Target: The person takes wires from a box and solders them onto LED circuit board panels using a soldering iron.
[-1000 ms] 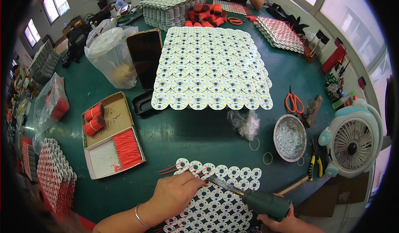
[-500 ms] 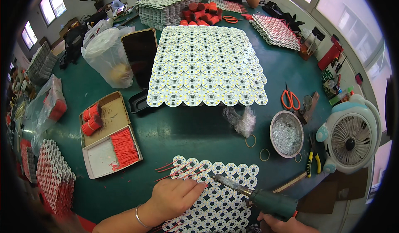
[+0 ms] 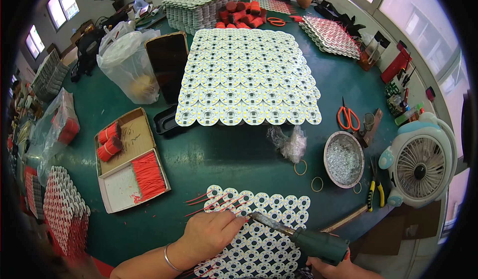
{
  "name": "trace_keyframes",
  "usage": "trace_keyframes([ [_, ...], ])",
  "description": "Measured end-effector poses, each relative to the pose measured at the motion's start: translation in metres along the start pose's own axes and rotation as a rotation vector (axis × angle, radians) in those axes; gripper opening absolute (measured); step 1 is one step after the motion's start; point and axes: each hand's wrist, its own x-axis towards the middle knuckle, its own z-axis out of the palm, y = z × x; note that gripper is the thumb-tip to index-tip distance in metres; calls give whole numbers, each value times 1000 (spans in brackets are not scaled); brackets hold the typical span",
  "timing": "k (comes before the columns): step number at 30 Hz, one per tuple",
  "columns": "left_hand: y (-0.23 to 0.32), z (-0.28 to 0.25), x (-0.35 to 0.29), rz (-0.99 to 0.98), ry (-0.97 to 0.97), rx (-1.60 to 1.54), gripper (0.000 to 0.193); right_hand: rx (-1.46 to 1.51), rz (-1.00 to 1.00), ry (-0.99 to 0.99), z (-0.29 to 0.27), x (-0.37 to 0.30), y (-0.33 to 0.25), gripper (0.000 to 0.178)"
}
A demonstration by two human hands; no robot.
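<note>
Grasping a soldering iron, right hand; pinching something hidden from me, left hand, over a panel of white discs on the worktop; red wires at a few on the left, most others bare, seemingly left to do.

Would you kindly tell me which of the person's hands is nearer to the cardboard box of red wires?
Left. The left hand is to the lower right of the box; the right hand, holding the green-handled tool, is farther right.
</note>
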Motion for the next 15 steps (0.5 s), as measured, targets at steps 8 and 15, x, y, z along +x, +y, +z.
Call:
trace_keyframes([
  [8,1,-2,0,-21,-7,15,13,-38,-80,-5,1,2,-1,35],
  [15,6,-12,1,-35,14,15,18,-26,-75,7,-4,-7,10,34],
])
